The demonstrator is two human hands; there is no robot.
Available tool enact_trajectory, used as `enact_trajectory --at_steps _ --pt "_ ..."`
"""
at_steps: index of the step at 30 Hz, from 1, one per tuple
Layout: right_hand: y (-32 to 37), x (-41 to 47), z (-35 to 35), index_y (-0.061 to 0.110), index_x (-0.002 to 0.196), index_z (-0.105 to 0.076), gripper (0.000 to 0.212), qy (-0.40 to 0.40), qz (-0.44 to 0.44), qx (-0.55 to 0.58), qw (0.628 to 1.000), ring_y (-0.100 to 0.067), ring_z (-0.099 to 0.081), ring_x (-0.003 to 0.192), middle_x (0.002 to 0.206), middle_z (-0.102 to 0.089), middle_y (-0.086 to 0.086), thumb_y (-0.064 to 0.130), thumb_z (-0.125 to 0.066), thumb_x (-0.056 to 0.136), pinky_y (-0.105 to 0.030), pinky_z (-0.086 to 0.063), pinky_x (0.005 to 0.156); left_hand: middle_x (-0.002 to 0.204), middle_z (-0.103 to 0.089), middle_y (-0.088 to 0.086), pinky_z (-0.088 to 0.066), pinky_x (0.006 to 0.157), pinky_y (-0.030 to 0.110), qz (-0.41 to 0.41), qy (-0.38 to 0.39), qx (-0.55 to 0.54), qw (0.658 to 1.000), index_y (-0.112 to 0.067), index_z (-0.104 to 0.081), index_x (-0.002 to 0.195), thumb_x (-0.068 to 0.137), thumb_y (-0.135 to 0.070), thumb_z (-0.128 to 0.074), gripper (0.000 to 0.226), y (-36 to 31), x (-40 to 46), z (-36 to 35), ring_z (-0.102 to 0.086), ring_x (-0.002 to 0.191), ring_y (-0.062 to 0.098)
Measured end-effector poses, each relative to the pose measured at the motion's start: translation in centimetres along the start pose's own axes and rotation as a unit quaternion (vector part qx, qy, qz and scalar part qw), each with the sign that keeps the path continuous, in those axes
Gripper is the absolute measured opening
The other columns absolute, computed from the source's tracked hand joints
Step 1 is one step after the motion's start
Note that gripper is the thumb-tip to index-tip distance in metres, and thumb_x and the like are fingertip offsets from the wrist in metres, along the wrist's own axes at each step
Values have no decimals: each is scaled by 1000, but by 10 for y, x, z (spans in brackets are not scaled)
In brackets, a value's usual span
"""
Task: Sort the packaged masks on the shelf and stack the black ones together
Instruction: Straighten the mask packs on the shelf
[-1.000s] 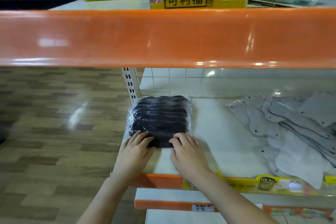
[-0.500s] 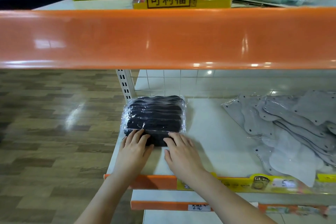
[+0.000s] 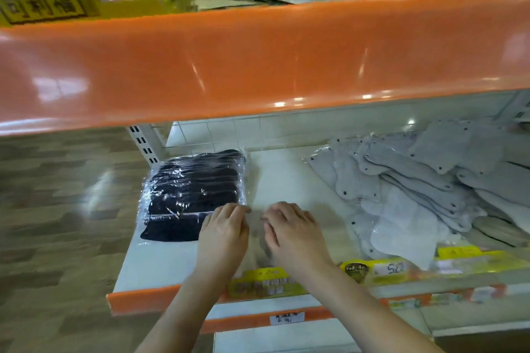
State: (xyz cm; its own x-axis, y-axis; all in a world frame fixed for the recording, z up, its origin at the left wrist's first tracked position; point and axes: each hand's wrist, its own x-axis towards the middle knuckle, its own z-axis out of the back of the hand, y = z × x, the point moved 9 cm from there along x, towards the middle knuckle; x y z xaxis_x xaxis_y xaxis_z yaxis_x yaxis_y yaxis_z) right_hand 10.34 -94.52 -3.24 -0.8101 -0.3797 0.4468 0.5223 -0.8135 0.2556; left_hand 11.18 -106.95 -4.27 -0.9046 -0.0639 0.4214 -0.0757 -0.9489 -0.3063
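**Black mask stack squared at the shelf's left end, both hands beside it**

Nearest the camera, the orange front rail (image 3: 137, 299) of the shelf is crossed by both forearms. Just beyond the rail, the left hand (image 3: 222, 233) lies palm down, its fingers fairly straight and its fingertips touching the near right corner of the black mask stack (image 3: 193, 195); nothing is closed in its grip, and the contact looks like a steadying or aligning push rather than a hold. The right hand (image 3: 292, 233) is set to the right of the stack, apart from the black masks, fingers loosely bent over the white shelf board (image 3: 282, 178); a faint film of clear plastic may lie under it, but this cannot be told through the blur, so no object can be said to be held.

The stack itself, wrapped in clear glossy packets, is placed at the left end of the shelf board, beside the slotted upright (image 3: 143, 146), presumably so that one colour is kept in one place. Well to the right of the stack, the grey masks (image 3: 415, 189) are spread in a loose, overlapping fan, kept separate from the black ones. Above and beyond the stack, the view is crossed by the upper shelf's orange edge (image 3: 258, 66).
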Motion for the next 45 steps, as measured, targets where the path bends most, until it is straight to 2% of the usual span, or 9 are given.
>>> enact_trajectory --at_steps 6,11,17,20,24,29,32,36,45 --pt "-70 -10 33 20 87 -69 30 -26 -45 -6 999 -18 -62 80 89 -62 5 26 -40 81 -34 -51 62 86 -69 -2 -51 62 29 -39 11 -50 998 -17 -70 87 79 -18 -39 32 -80 14 -29 -64 74 23" --pt "-130 -22 62 19 86 -68 29 -62 -76 -27 995 -20 -62 76 85 -62 4 24 -41 78 -34 -51 61 86 -69 -5 -49 60 29 -58 31 -58 996 -20 -70 87 73 -10 -54 23 -136 22 -55 -64 74 21" --pt "-207 -38 87 16 83 -66 20 -116 -124 -79 982 -27 -60 72 82 -61 -2 17 -49 73 -37 -49 59 86 -68 -4 -51 62 30 -76 46 -91 992 -20 -69 88 78 -21 -38 33 -194 33 -79 -64 78 21" --pt "-251 -51 87 11 90 -66 26 -82 -155 -119 977 -33 -60 79 89 -60 -8 4 -70 65 -41 -48 65 87 -68 -4 -52 63 31 -89 46 -100 990 -17 -70 89 78 -20 -38 33 -218 37 -91 -64 81 20" --pt "-296 -62 93 8 90 -64 24 -53 -173 -162 970 -34 -59 81 91 -59 -11 21 -69 70 -43 -50 69 89 -68 -4 -51 67 32 -84 51 -109 989 -17 -70 90 80 -15 -43 29 -243 44 -109 -64 83 21" --pt "-308 -66 96 6 102 -67 37 -49 -156 -158 974 -33 -61 98 106 -64 -11 32 -62 77 -45 -51 83 86 -67 -5 -50 62 30 -78 39 -119 989 -17 -70 87 80 -15 -41 30 -272 45 -122 -63 80 20" --pt "-312 -68 89 5 107 -66 47 -31 -167 -127 977 -33 -62 102 111 -65 -13 30 -78 69 -45 -52 86 88 -67 -5 -51 62 34 -63 38 -121 990 -17 -69 88 79 -17 -38 32 -281 42 -130 -61 82 21" --pt "-309 -67 92 3 102 -68 50 -40 -163 -114 979 -30 -66 95 103 -69 -12 26 -85 62 -42 -53 79 93 -66 -5 -49 67 33 -53 42 -97 993 -17 -67 90 76 -15 -40 31 -283 36 -137 -55 87 17" --pt "-304 -69 103 13 75 -64 24 -63 -152 -77 983 -27 -59 70 73 -57 -3 14 -84 61 -37 -48 60 105 -65 -7 -49 81 35 -49 61 -96 992 -17 -68 97 81 -20 -40 33 -280 34 -143 -53 100 14"
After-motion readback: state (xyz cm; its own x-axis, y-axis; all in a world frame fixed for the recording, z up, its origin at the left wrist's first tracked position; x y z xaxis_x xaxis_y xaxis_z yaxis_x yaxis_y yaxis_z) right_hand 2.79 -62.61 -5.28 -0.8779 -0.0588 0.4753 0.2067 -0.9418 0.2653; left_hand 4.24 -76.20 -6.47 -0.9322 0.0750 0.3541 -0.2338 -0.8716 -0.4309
